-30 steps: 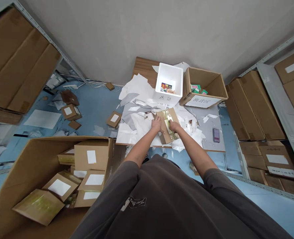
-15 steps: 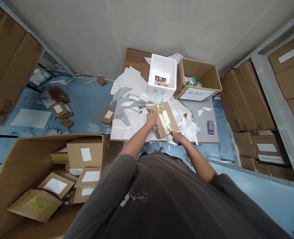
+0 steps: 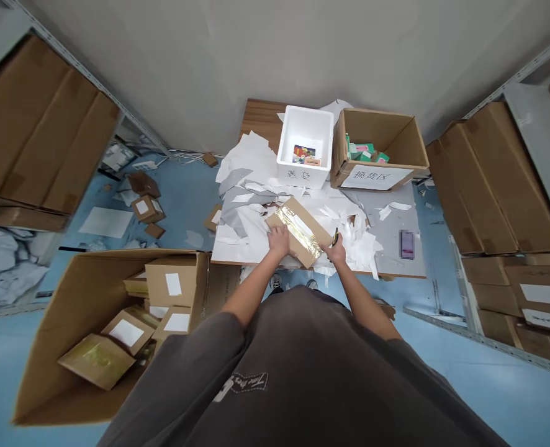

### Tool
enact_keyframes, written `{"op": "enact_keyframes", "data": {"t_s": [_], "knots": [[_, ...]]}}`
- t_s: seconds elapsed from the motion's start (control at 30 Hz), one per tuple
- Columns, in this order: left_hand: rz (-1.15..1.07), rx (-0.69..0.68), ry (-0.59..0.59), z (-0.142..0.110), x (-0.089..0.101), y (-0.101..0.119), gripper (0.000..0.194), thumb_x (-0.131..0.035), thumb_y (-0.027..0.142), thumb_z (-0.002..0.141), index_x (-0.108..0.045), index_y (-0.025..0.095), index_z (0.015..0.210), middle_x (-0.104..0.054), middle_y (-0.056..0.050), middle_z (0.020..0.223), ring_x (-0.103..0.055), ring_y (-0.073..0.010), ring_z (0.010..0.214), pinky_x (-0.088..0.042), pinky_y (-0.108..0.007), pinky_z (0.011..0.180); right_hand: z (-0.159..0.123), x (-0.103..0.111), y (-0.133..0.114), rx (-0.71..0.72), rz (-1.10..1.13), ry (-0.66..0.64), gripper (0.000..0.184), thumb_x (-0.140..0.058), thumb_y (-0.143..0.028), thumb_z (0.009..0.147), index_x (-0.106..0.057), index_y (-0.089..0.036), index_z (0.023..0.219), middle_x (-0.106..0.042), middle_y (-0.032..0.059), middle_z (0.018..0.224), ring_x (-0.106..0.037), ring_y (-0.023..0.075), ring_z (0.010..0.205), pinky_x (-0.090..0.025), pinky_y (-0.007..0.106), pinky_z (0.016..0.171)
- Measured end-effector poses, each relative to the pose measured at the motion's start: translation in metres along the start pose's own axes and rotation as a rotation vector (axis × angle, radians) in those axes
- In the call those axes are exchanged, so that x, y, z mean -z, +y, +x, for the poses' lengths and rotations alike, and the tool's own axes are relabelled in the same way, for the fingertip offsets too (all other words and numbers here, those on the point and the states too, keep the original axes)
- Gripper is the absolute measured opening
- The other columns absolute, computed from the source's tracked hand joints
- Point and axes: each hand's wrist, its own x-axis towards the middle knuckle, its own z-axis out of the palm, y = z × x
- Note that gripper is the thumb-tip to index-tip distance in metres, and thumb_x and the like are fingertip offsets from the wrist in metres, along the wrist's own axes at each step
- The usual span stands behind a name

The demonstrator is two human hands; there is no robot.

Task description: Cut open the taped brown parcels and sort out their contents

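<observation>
A cardboard box lies tilted on the table's near side, with shiny tape and a white label strip along its top. My left hand grips its near left edge. My right hand is closed round a yellow-and-black box cutter that points upward, its fingers also touching the box's right end. Whether the blade is out is too small to tell. Torn white paper lies about the box. Just behind stands a white foam bin with a few small packs in it.
An open carton with green packs stands at the back right of the table. A phone lies at the right. On my left, a big carton holds several parcels. Shelves with boxes flank both sides.
The box has turned and now lies more slanted. My right hand has drawn away from the tape to the box's right end, with the cutter now upright. The view has shifted left.
</observation>
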Motion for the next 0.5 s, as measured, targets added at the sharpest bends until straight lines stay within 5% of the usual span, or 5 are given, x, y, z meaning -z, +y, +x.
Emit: {"op": "enact_keyframes", "data": {"t_s": [0.07,0.13,0.23,0.37,0.5], "knots": [[0.038,-0.082,-0.017,-0.007,-0.004,0.007,0.145,-0.091,0.075,0.063,-0.017,0.022,0.176,-0.027,-0.028,0.175,-0.017,-0.0535,0.162,-0.026,-0.065,0.126,0.013,-0.006,0.001,0.003,0.044,0.008,0.109,-0.072,-0.06,0.091,-0.014,-0.015,0.171,-0.066,0.0219,0.148,-0.073,0.0324,0.122,-0.058,0.037,0.097],[0.077,-0.303,-0.049,-0.008,-0.005,0.015,0.133,-0.096,0.06,0.065,-0.025,0.029,0.173,-0.024,-0.02,0.179,-0.014,-0.05,0.164,-0.023,-0.062,0.128,0.024,-0.008,0.004,0.014,0.075,0.018,0.112,-0.077,-0.058,0.087,-0.016,-0.016,0.171,-0.064,0.0219,0.15,-0.07,0.0331,0.127,-0.057,0.038,0.1],[0.088,-0.548,-0.062,-0.001,-0.002,0.031,0.118,-0.096,0.038,0.067,-0.036,0.032,0.169,-0.034,-0.017,0.174,-0.025,-0.0432,0.162,-0.027,-0.053,0.128,0.037,-0.006,0.008,0.033,0.118,-0.003,0.118,-0.083,-0.053,0.081,-0.016,-0.017,0.171,-0.065,0.0193,0.149,-0.065,0.0326,0.134,-0.055,0.039,0.105],[0.142,-0.508,-0.031,0.008,0.002,0.052,0.114,-0.098,0.034,0.059,-0.048,0.03,0.162,-0.045,-0.019,0.165,-0.031,-0.0462,0.156,-0.023,-0.056,0.13,0.049,0.001,0.007,0.064,0.129,-0.045,0.117,-0.084,-0.05,0.08,-0.018,-0.02,0.171,-0.067,0.0168,0.149,-0.066,0.0316,0.132,-0.055,0.039,0.106],[0.18,-0.487,-0.064,0.006,0.0,0.065,0.119,-0.098,0.044,0.06,-0.043,0.03,0.165,-0.025,-0.014,0.179,-0.013,-0.0465,0.165,-0.015,-0.058,0.133,0.05,0.013,0.011,0.162,0.104,-0.065,0.113,-0.082,-0.052,0.084,-0.02,-0.017,0.172,-0.071,0.0169,0.142,-0.07,0.0323,0.125,-0.054,0.036,0.104]]}}
